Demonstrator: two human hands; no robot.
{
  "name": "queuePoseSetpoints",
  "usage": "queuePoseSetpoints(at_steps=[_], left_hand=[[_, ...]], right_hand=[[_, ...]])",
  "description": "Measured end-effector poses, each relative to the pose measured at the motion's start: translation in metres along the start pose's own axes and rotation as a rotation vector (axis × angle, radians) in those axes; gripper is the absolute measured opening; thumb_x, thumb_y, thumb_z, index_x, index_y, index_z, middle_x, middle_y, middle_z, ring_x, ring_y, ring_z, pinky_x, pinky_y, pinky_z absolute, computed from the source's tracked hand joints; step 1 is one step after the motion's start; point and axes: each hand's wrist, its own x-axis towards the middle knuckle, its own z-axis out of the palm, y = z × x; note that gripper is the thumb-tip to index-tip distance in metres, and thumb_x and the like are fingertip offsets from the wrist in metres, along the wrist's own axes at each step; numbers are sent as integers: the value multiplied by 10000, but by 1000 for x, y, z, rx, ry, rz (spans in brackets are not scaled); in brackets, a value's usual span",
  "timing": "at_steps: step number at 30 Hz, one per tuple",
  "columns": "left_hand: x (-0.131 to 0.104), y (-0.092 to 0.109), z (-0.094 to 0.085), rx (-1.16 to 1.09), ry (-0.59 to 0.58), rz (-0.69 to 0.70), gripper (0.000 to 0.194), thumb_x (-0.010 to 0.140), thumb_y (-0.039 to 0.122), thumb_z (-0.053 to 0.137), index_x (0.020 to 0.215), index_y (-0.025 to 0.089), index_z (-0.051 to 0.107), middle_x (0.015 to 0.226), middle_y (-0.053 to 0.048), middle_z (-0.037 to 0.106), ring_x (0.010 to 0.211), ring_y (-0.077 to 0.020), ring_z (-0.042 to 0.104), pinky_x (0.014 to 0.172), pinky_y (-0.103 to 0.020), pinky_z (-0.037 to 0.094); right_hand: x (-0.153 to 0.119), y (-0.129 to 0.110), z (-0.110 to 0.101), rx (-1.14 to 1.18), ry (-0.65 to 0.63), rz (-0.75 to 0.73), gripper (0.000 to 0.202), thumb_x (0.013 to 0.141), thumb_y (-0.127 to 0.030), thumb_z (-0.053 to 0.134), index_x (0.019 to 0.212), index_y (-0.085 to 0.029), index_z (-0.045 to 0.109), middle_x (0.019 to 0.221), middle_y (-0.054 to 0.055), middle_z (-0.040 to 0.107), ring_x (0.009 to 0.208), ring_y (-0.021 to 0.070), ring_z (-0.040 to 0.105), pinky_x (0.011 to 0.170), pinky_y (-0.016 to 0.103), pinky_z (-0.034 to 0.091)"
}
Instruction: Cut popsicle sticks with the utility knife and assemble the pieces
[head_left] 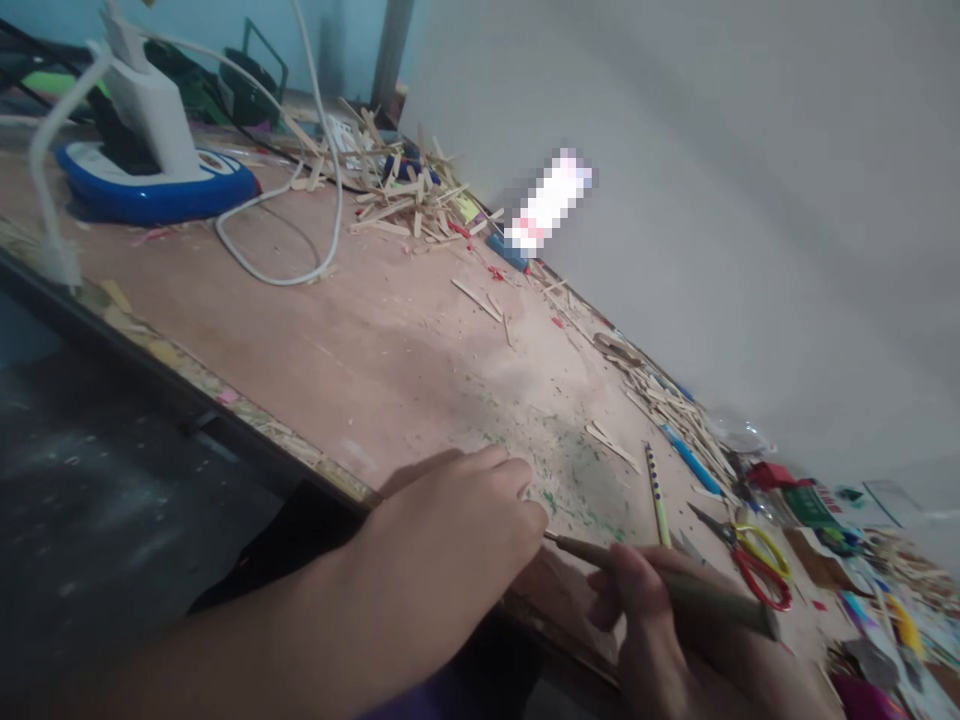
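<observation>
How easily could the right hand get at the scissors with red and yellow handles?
Probably yes: the scissors lie close by, uncovered, though the right hand holds a brown-handled tool.

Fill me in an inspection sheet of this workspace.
Surface: wooden tabletop, strewn with green specks and scraps.
Work items: long-handled tool, tip beside the left hand.
Clutter: heaped craft sticks; scissors with red and yellow handles.
Hands: left curled, contents hidden; right hand grips the tool.
Cables: white cable looped on the tabletop beside a blue-and-white socket block.
Surroundings: pale wall beyond the tabletop; nobody else seen.
</observation>
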Motion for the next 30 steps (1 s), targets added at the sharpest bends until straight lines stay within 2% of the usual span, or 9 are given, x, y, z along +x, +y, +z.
queuePoseSetpoints(at_steps=[5,10,13,17,19,21,24,27,30], left_hand=[[0,0,1,5,5,-5,180,836,49,686,888,220,708,944,-10,683,926,-240,630,725,-375,462],[0,-1,0,3,9,6,189,826,47,689,896,220,711,947,-9,681,933,-240,633,729,-377,463],[0,-1,-2,-8,-5,-13,201,843,30,666,884,221,713,944,-9,685,931,-240,637,724,-377,462],[1,0,-3,-34,-14,-15,194,850,32,678,896,217,712,947,-11,683,939,-241,636,754,-379,475],[1,0,-4,-41,-17,-11,186,848,40,685,895,218,709,954,-12,682,950,-247,634,755,-385,481],[1,1,-4,-32,-43,-19,197,840,26,673,882,215,707,959,-13,683,958,-253,634,748,-388,484],[1,2,-4,-25,-47,-28,222,838,10,650,893,217,708,957,-13,682,953,-255,632,744,-391,487],[0,1,-4,-33,-23,-26,234,862,5,621,897,219,710,951,-12,679,947,-250,627,752,-389,489],[0,-1,-3,-49,-12,-8,239,862,0,614,891,217,712,948,-12,677,950,-250,623,772,-389,492]], right_hand=[[-2,-2,7,109,93,36,462,982,-601,614,741,-208,656,537,22,672,417,183,645,417,302,512],[0,6,2,85,10,-36,440,1011,-497,606,687,-203,659,570,34,684,454,171,661,423,283,517],[2,10,3,99,-2,-77,431,1013,-495,612,710,-196,680,581,34,694,460,177,671,428,288,533],[-1,4,11,192,127,-65,417,994,-519,650,732,-195,660,477,-7,635,378,159,628,371,260,495],[-4,-3,14,248,253,-3,398,983,-507,681,739,-194,648,484,-13,639,359,145,598,365,257,473],[-5,-10,15,266,294,59,394,993,-475,683,723,-190,645,507,-9,646,362,135,581,376,260,469],[-3,-10,11,193,195,51,405,996,-494,667,737,-182,678,517,-1,645,381,141,592,386,263,479],[-1,-1,5,67,91,-49,453,995,-545,634,720,-193,709,549,20,670,439,160,634,443,277,503],[-1,7,6,88,121,-61,413,976,-509,680,724,-185,721,559,22,676,436,154,628,440,269,489]])
